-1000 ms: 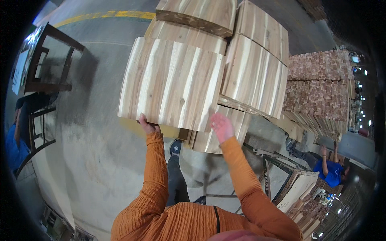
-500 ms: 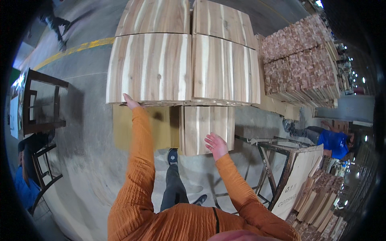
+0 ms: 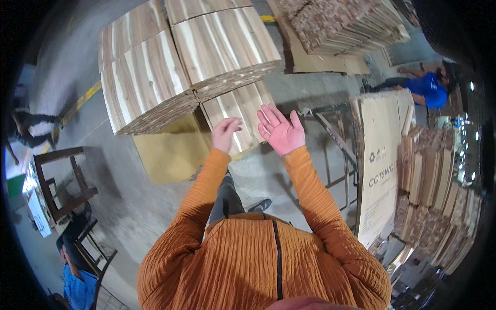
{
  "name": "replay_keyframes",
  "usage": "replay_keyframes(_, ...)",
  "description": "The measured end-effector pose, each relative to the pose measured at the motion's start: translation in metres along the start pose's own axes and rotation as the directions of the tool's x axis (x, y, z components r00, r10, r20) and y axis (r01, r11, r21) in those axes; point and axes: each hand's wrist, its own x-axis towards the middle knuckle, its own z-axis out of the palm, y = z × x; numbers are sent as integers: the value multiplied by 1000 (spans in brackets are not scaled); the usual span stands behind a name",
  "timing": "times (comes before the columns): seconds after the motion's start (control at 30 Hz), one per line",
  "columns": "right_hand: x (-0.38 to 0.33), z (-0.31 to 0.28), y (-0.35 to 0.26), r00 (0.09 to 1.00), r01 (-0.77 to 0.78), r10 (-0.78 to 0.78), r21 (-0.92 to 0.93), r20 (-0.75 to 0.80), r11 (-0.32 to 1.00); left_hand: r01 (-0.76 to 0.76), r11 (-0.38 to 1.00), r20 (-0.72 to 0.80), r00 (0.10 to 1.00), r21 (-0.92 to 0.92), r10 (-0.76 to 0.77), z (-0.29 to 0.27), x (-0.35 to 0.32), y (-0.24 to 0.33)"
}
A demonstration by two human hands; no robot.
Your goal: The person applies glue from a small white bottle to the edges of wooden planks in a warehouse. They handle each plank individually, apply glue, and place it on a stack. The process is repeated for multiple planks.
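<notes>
My right hand (image 3: pixel 282 129) is held palm up with its fingers spread and nothing in it. Close by on its left, my left hand (image 3: pixel 225 135) has loosely bent fingers, slightly blurred, and no object shows in it. Both hands are over or just in front of a low stack of striped wooden panels (image 3: pixel 235 107); whether either touches it I cannot tell. Beyond stand taller stacks of the same pale and brown panels, a left stack (image 3: pixel 147 82) and a right stack (image 3: pixel 222 44), their layered edges facing me.
Yellowish board (image 3: pixel 173 152) lies on the concrete floor. At right are a metal frame (image 3: pixel 336 139), a large cardboard sheet (image 3: pixel 380 170) and piled wood strips (image 3: pixel 434 170). Another wood pile (image 3: pixel 346 26) stands far right. People in blue, one right (image 3: pixel 429 89), one lower left (image 3: pixel 80 284), are nearby.
My left hand has come off the tall stack's near edge and moved right, beside my right hand. My right palm has turned up. The view has swung right, shifting the stacks left.
</notes>
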Motion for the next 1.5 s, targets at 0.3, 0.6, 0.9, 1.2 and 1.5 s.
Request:
replay_keyframes(0.3, -200, -63, -61, 961, 54, -79, 100, 265, 994, -125, 971, 548, 837, 202, -6, 198, -125, 32)
replay_keyframes(0.6, -438, -171, -95, 906, 379, -408, 213, 111, 900, -29, 967, 824, 530, 253, -200, 332, -290, -77)
replay_keyframes(0.9, -519, -247, -105, 860, 502, -510, 148, 18, 852, 9, 922, 782, 526, 387, -334, 433, -320, -124)
replay_keyframes(1.2, -534, -279, -211, 746, 664, -652, 79, -138, 744, 379, 873, 685, 549, 308, -480, 636, -186, -109)
replay_keyframes(1.5, -551, -266, -328, 464, 878, -824, 42, -324, 478, 94, 880, 778, 432, 465, -457, 910, -100, -21)
